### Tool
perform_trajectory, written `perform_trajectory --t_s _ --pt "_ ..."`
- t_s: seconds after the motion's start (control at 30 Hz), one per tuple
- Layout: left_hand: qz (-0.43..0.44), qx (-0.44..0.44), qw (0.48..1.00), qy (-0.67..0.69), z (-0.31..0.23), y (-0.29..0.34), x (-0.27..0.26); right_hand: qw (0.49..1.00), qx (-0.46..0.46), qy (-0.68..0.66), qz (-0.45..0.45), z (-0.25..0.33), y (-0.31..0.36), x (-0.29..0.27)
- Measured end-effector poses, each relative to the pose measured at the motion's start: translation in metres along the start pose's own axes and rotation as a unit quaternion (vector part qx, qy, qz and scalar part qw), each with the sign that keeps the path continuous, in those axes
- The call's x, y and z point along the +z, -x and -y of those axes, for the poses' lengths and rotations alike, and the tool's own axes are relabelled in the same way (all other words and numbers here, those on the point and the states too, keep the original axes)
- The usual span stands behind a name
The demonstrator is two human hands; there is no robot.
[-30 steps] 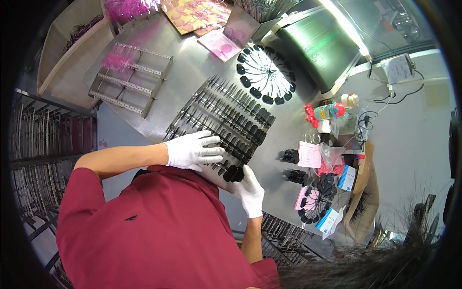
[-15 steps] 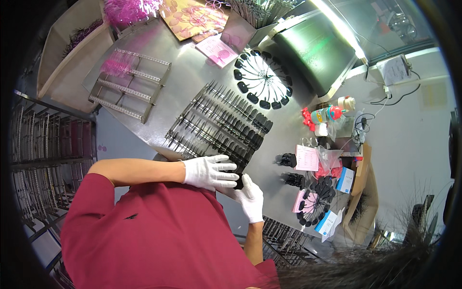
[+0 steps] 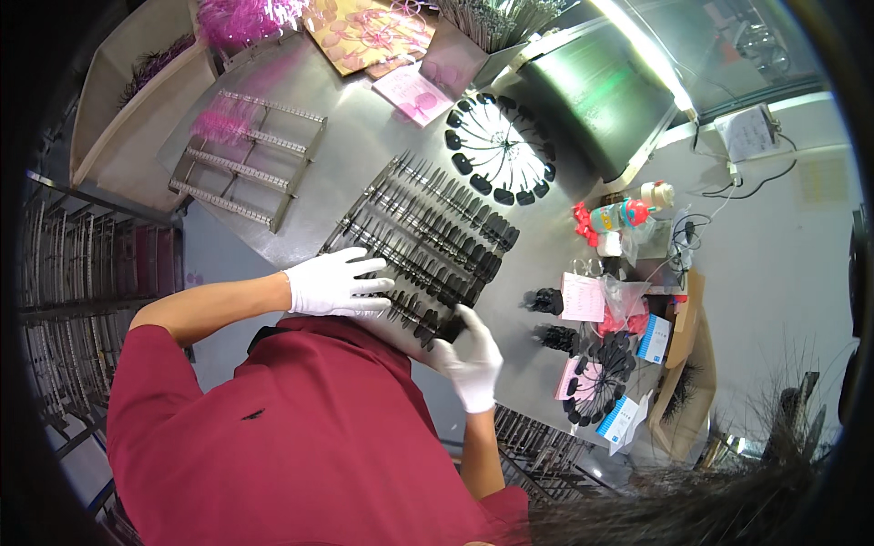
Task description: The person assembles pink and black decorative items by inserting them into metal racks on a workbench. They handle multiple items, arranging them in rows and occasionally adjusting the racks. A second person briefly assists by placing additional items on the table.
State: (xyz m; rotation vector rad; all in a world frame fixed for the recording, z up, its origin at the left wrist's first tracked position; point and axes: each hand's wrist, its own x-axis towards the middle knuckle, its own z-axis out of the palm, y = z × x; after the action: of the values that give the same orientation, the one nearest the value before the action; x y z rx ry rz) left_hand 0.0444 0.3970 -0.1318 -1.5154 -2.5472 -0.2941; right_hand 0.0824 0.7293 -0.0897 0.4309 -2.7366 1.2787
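A metal rack (image 3: 401,241) holds rows of slim black pieces with thin pointed ends and rounded black tips. My left hand (image 3: 337,284), in a white glove, lies with fingers spread at the rack's near left side, over the ends of the nearest row. My right hand (image 3: 473,355), gloved too, is at the near right corner. Its thumb and fingers close around black pieces (image 3: 452,328) at the end of that row; the fingertips are partly hidden.
An unloaded metal rack (image 3: 241,168) stands at the far left. Rings of black pads on thin stems (image 3: 503,150) lie at the far middle, and another (image 3: 599,378) at the right. A bottle (image 3: 619,216), pink paper (image 3: 581,296) and blue-white boxes (image 3: 654,338) line the right.
My left hand has moved away from my right, left and farther off along the rack, fingers spreading. My right hand has shifted slightly, its thumb now angled left. The nearest row shows more.
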Motion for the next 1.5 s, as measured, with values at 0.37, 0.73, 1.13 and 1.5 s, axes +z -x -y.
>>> perform_trajectory --t_s 0.37,0.73,1.13,1.5 --pt "-0.115 -0.023 0.981 0.155 0.038 0.003 -0.034 0.948 -0.203 0.22 0.109 -0.023 -0.013 0.044" --pt "-0.406 -0.575 0.704 0.096 0.332 -0.197 -0.125 0.949 -0.267 0.166 -0.003 -0.039 -0.011 0.045" --pt "-0.147 -0.439 0.849 -0.256 0.426 -0.221 -0.152 0.938 0.264 0.07 -0.216 -0.034 0.109 0.117" --pt "-0.047 -0.39 0.899 -0.195 0.429 -0.218 -0.191 0.898 0.323 0.016 -0.297 -0.078 0.047 0.101"
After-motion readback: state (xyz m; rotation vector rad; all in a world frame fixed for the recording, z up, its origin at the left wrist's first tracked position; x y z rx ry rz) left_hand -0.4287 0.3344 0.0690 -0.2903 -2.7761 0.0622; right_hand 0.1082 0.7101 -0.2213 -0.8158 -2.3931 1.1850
